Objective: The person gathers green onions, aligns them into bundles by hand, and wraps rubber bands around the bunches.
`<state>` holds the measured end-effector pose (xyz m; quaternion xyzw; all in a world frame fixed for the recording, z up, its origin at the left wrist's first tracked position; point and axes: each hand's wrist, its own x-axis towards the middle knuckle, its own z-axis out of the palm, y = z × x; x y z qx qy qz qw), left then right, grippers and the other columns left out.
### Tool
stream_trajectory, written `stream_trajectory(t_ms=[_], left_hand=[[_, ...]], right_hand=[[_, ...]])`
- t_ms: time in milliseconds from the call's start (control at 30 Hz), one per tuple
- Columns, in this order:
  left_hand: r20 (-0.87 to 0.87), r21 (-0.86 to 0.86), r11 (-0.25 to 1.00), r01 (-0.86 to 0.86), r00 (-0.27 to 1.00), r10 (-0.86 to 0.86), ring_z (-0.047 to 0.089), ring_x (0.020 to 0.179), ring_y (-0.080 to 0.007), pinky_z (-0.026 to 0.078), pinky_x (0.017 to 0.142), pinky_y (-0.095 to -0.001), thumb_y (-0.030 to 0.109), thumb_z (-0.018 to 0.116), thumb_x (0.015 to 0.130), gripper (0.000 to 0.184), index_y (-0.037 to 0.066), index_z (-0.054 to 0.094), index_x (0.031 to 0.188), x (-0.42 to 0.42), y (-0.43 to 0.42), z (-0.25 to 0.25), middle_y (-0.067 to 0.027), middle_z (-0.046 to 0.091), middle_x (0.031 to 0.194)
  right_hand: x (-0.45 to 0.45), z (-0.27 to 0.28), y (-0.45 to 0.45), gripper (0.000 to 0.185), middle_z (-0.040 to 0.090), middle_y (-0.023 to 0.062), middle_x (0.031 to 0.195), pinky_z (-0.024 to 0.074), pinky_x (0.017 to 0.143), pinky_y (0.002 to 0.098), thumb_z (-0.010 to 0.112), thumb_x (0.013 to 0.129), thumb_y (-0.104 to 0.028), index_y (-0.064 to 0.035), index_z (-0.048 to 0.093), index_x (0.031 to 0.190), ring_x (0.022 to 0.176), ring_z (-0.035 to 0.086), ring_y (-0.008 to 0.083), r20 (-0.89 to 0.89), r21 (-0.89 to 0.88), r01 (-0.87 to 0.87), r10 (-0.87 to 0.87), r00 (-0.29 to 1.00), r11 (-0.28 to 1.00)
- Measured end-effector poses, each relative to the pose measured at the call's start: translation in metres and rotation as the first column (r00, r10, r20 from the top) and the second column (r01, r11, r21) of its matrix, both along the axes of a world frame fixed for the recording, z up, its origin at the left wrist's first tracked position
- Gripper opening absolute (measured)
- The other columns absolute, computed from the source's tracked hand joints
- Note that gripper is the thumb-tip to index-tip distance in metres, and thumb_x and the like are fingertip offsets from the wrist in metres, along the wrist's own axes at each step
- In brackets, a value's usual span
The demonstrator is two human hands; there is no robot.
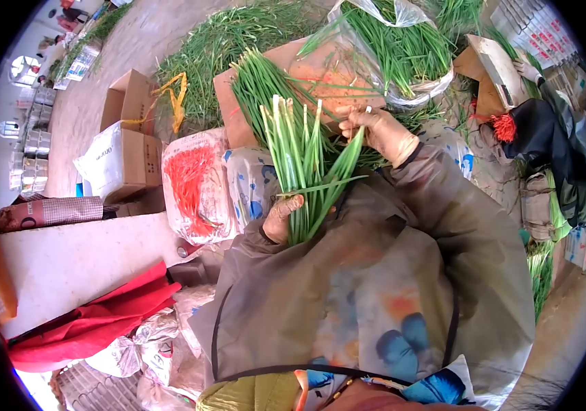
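Observation:
My left hand (284,218) is wrapped round a bunch of garlic chives (294,151), held upright in front of my chest with the pale cut ends at the top. One loose leaf lies crosswise over the bunch just above my fingers. To the right, my right hand (378,133) is closed in a pinch on the upper end of a chive stalk that slants away from the bunch. Behind the bunch, a pile of chives (259,85) lies on a flat cardboard sheet (337,68) scattered with soil. Part of my left fingers is hidden by the stalks.
Red ties (190,179) lie on a stuffed sack (221,205) at my left, near a cardboard box (139,154) and a white board (87,264). More chives fill a clear plastic bag (437,89) ahead. Another person's dark sleeve (553,113) is at the right.

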<state>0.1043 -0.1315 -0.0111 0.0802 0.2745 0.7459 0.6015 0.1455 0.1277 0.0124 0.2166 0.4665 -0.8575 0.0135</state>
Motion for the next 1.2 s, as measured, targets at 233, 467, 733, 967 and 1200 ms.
stream_trajectory(t_ms=[233, 467, 733, 967, 1200], left_hand=[[0.082, 0.046, 0.984, 0.172, 0.981, -0.176, 0.038, 0.124, -0.0249, 0.033, 0.102, -0.0404, 0.024, 0.061, 0.080, 0.068, 0.002, 0.029, 0.136, 0.001, 0.015, 0.002, -0.0119, 0.040, 0.135], [0.044, 0.077, 0.927, -0.367, 0.930, 0.365, 0.037, 0.124, -0.0258, 0.028, 0.104, -0.0444, 0.027, 0.067, 0.074, 0.083, 0.020, 0.020, 0.141, 0.000, 0.014, 0.004, -0.0104, 0.038, 0.134], [-0.276, 0.043, 0.998, -0.055, 0.959, 0.065, 0.055, 0.059, -0.0156, 0.046, 0.054, -0.0225, 0.031, 0.070, 0.071, 0.093, -0.002, 0.015, 0.139, -0.025, 0.012, 0.023, -0.0126, 0.059, 0.090], [-0.058, -0.036, 0.999, -0.016, 0.998, 0.014, 0.058, 0.075, -0.0221, 0.049, 0.063, -0.0302, 0.040, 0.060, 0.081, 0.077, 0.016, 0.018, 0.142, -0.013, 0.016, 0.004, -0.0170, 0.055, 0.115], [-0.068, -0.061, 0.997, -0.054, 0.996, 0.050, 0.055, 0.098, -0.0256, 0.049, 0.075, -0.0336, 0.036, 0.067, 0.077, 0.078, 0.012, 0.025, 0.139, -0.011, 0.014, -0.010, -0.0171, 0.046, 0.127]], right_hand=[[-0.019, 0.011, -0.023, 0.032, 0.050, -0.0037, 0.064, 0.0347, 0.048, 0.0208, 0.069, 0.077, -0.035, -0.0079, 0.062, 0.094, 0.053, 0.042, 0.0056, 0.097, 0.204, -0.111, 0.093, 0.991, 0.973], [-0.019, -0.027, -0.013, 0.026, 0.062, 0.0112, 0.081, 0.0493, 0.065, 0.0335, 0.054, 0.087, -0.025, 0.0011, 0.058, 0.091, 0.074, 0.061, 0.0200, -0.045, -0.168, 0.169, -0.179, 0.983, 0.971], [-0.033, 0.004, 0.062, 0.029, 0.054, -0.0026, 0.068, 0.0354, 0.046, 0.0203, 0.060, 0.085, -0.030, -0.0049, 0.058, 0.100, 0.051, 0.046, 0.0061, -0.056, 0.865, 0.122, -0.148, 0.987, 0.486], [-0.035, 0.028, -0.014, 0.023, 0.048, -0.0038, 0.059, 0.0292, 0.042, 0.0194, 0.066, 0.080, -0.029, -0.0082, 0.059, 0.088, 0.049, 0.041, 0.0046, -0.087, 0.335, -0.084, 0.119, 0.989, 0.938], [-0.029, 0.005, -0.012, 0.024, 0.056, -0.0063, 0.072, 0.0286, 0.043, 0.0191, 0.066, 0.081, -0.024, -0.0122, 0.065, 0.102, 0.053, 0.043, 0.0043, -0.098, 0.152, -0.022, 0.037, 0.995, 0.988]])
